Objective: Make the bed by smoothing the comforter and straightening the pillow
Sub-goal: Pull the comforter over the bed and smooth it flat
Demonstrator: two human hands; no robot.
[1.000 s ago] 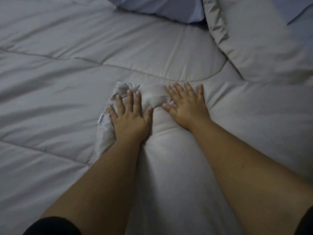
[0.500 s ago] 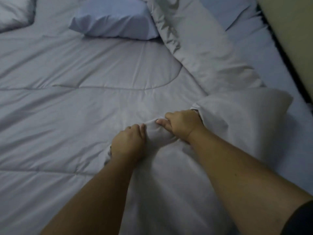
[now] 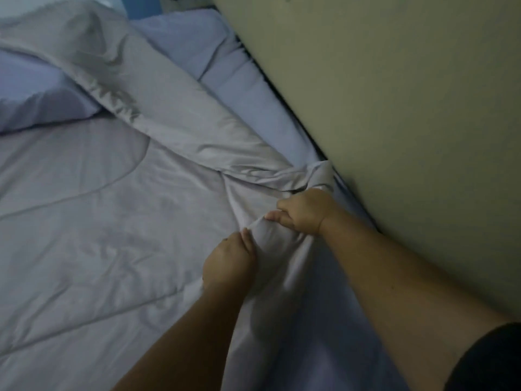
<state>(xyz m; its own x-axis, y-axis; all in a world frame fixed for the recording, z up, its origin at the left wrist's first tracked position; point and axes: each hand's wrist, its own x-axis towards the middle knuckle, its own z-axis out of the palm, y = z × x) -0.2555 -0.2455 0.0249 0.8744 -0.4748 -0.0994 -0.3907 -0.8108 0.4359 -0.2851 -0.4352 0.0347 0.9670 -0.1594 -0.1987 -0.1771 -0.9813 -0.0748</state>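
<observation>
A pale grey quilted comforter (image 3: pixel 93 221) covers most of the bed. Its right edge is folded back on itself in a long band (image 3: pixel 180 119) running from the top left down to my hands. My left hand (image 3: pixel 228 263) and my right hand (image 3: pixel 304 211) are both closed on a bunched corner of the comforter (image 3: pixel 267 235), held close to the wall. A lavender pillow (image 3: pixel 36 100) lies at the upper left, partly under the folded band.
A beige wall (image 3: pixel 394 122) runs diagonally along the bed's right side. A strip of lavender fitted sheet (image 3: pixel 245 91) shows between the comforter and the wall. A dark gap separates the mattress from the wall.
My hands went from lying flat on the comforter to gripping its corner, then carried it to the right toward the wall. The view swung right, bringing the wall in.
</observation>
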